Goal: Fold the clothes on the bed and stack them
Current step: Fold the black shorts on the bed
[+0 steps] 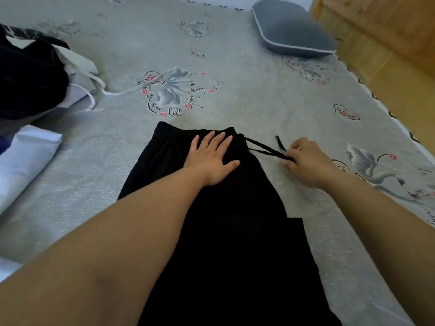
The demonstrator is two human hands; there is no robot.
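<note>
Head view, bed (235, 90): bare sheet beyond the black trousers (223, 231); right edge close.
Trousers: flat mid-bed, waistband far end.
Left hand (209, 158): fingers straight, pressing the waistband.
Right hand (306, 161): pinching the drawstring (263, 148), pulled rightward.
Left side: dark clothes pile (28, 76), white fabric (26, 156).
Far right: grey pillow (289, 29).

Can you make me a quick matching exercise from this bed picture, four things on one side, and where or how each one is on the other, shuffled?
Things:
1. left hand
2. right hand
3. grey pillow
4. white folded cloth

States:
A. far right of the bed
B. pinches the black drawstring
C. left edge of the bed
D. flat on the black pants waistband

Pairs: 1-D, 2-B, 3-A, 4-C
</note>
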